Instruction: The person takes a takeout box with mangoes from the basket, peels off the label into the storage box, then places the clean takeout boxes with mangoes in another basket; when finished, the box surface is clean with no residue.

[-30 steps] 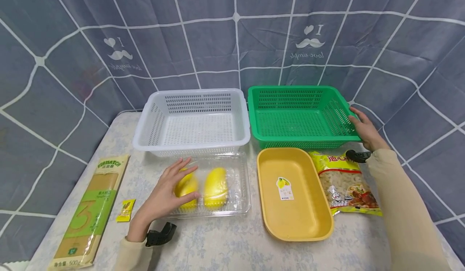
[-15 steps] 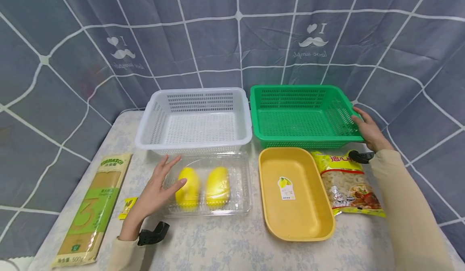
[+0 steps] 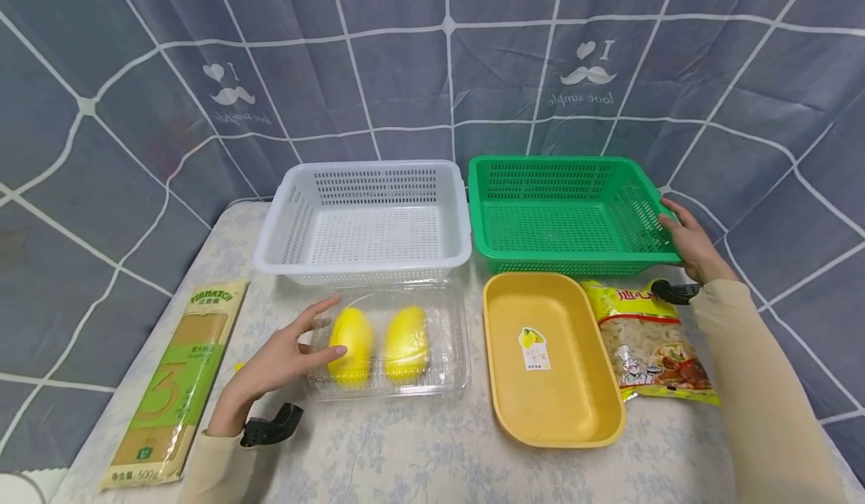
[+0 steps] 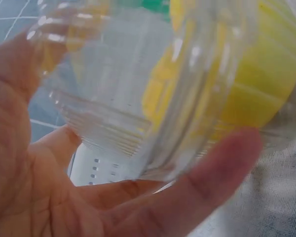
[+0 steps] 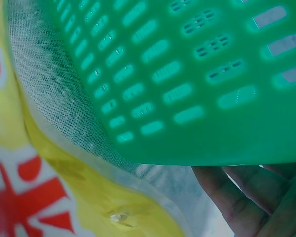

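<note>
A clear plastic clamshell box point(image 3: 446, 339) with two yellow mangoes point(image 3: 407, 342) inside lies in front of the white basket. My left hand point(image 3: 280, 357) is at its left end with fingers spread, the thumb overlapping the nearer mango in the head view. In the left wrist view the clear box point(image 4: 118, 113) fills the space before the palm, with a finger showing through the plastic. My right hand point(image 3: 699, 248) holds the right end of a green slotted basket point(image 3: 554, 258); the right wrist view shows fingers point(image 5: 232, 197) along the lower edge of its rim.
A white basket point(image 3: 365, 267) stands left of the green one. A yellow tray point(image 3: 554, 406) and a printed food bag point(image 3: 652, 342) lie before the green basket. At far left is a spaghetti pack point(image 3: 172, 391); a small yellow packet point(image 3: 239, 366) is mostly hidden by my left hand.
My left hand has moved left, from above the mangoes to the box's left end, and now covers most of the small yellow packet. The right hand stays at the green basket.
</note>
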`<control>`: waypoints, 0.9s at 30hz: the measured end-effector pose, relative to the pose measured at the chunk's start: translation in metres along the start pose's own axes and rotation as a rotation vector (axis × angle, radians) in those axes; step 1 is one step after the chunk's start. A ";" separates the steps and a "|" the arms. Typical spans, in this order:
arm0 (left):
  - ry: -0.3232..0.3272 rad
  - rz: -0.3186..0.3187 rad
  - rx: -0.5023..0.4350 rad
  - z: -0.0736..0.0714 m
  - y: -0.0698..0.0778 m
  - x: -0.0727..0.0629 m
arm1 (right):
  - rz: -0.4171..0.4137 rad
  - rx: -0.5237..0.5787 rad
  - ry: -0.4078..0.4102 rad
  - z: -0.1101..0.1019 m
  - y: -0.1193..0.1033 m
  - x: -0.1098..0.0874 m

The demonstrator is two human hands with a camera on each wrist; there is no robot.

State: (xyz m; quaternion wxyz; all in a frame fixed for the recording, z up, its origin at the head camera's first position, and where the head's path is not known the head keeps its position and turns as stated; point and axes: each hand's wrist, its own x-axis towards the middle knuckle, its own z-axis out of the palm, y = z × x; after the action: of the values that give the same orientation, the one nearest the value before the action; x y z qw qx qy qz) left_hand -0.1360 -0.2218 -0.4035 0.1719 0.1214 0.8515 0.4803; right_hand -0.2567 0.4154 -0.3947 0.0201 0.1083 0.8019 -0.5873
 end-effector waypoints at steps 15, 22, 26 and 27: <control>-0.086 -0.009 -0.289 -0.020 0.000 -0.007 | 0.006 0.047 -0.019 0.000 -0.001 -0.002; -0.131 0.134 -0.279 -0.042 0.044 0.008 | 0.010 0.035 -0.021 0.001 -0.003 -0.003; -0.133 0.193 -0.303 -0.051 0.075 0.033 | 0.007 0.026 -0.013 -0.001 -0.003 -0.002; -0.132 0.202 -0.313 -0.051 0.083 0.041 | 0.004 0.016 -0.010 -0.001 -0.003 -0.002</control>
State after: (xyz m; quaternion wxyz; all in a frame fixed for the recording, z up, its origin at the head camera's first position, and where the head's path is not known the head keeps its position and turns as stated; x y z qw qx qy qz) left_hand -0.1912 -0.2041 -0.3151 0.1950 0.2092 0.7368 0.6126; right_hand -0.2552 0.4150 -0.3914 0.0242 0.1070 0.7968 -0.5942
